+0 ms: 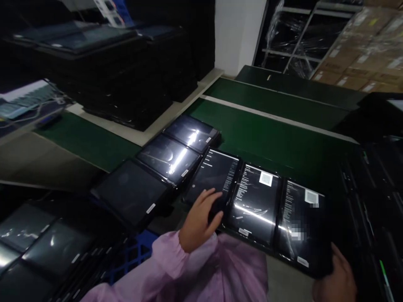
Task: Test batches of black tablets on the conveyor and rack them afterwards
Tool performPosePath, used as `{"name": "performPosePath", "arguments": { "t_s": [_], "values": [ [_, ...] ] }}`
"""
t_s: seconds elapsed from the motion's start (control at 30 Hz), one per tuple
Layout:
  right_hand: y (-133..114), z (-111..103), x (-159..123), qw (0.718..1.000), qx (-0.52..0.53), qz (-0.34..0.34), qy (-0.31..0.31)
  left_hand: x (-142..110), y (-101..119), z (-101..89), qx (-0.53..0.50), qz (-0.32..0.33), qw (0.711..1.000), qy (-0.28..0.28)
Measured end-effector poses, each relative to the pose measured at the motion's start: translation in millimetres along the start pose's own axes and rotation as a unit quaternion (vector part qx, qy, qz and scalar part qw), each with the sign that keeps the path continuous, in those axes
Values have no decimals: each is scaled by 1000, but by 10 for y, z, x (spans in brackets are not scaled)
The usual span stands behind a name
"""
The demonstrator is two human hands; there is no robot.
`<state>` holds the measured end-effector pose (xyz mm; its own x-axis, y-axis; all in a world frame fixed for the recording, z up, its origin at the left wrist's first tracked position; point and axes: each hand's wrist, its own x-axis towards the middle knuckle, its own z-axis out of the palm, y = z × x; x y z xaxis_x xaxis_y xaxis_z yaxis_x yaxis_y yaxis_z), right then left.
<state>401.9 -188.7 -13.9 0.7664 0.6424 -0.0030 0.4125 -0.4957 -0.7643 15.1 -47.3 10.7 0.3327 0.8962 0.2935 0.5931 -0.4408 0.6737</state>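
Note:
Three tablets with lit screens of white text lie side by side in front of me. My left hand (pixel 201 218), fingers apart, is over the lower part of the left tablet (pixel 217 170); its fingertips are at the screen. The middle tablet (pixel 255 201) and the right tablet (pixel 299 222) each show a white square code and carry a small label along the lower edge. My right hand (pixel 336 277) is closed around the lower right corner of the right tablet, with part of its fingers hidden.
Dark-screened tablets (pixel 170 157) lie in a row to the left on the green bench (pixel 252 126). Tall black stacks (pixel 126 79) stand behind them. More tablets (pixel 59 243) fill the lower left beside a blue crate (pixel 126 260). Black stacked devices (pixel 371 188) border the right; cartons (pixel 359 54) stand behind.

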Motion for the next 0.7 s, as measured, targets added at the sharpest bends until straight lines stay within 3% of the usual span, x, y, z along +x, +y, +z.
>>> {"name": "performPosePath", "arguments": {
  "t_s": [0.1,0.3,0.5,0.6,0.7],
  "values": [
    [-113,84,-71,998,45,18,39,-91,179,167,29,44,996,-76],
    [-81,225,-104,978,140,120,96,-180,315,336,98,69,987,-108],
    [58,237,-87,968,215,91,88,-101,518,437,65,128,978,-149],
    [53,222,-106,965,226,100,90,-70,541,428,8,136,982,-130],
    [31,215,-105,963,226,105,98,-68,457,362,-33,99,992,-66]
  ]
}}
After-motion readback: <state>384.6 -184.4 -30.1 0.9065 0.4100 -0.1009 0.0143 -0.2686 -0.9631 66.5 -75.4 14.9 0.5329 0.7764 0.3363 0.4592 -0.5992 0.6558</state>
